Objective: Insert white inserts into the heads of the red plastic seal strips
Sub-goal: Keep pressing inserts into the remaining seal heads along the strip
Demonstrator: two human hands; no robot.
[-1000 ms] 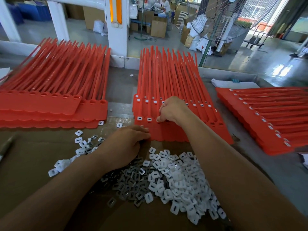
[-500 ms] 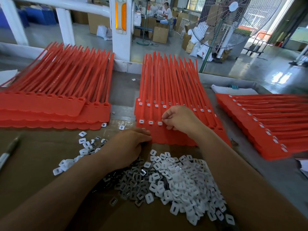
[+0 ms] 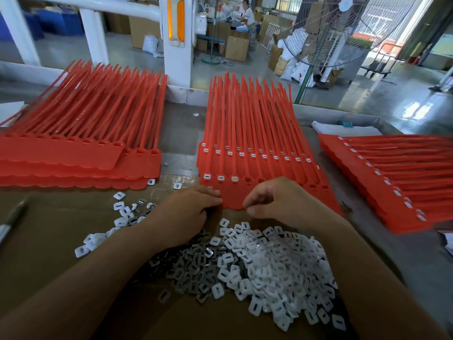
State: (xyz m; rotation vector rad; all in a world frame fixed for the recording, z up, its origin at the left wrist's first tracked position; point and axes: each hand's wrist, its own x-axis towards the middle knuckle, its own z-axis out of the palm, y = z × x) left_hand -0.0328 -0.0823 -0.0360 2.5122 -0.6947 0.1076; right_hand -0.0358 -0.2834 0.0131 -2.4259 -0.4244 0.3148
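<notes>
A stack of red seal strips [image 3: 257, 133] lies in the middle of the bench, heads toward me. On its front row, three heads at the left hold white inserts [image 3: 220, 177]; the heads to their right [image 3: 248, 179] are empty. My left hand [image 3: 186, 212] rests palm down at the stack's front edge, fingers curled; what is under it is hidden. My right hand [image 3: 277, 202] hovers beside it over the red edge, fingers loosely curled, nothing visible between thumb and forefinger. A heap of loose white inserts [image 3: 274, 266] lies just in front of both hands.
Another red strip stack [image 3: 81, 153] with empty heads lies at the left, and a stack with inserts [image 3: 392, 168] at the right. Grey metal pieces [image 3: 196, 268] mix into the heap. A pen [image 3: 12, 219] lies at the left edge of the cardboard sheet [image 3: 49, 253].
My right hand has drawn back from the front row of heads toward me and the left hand. A third head in that row now shows a white insert. The left hand has hardly moved.
</notes>
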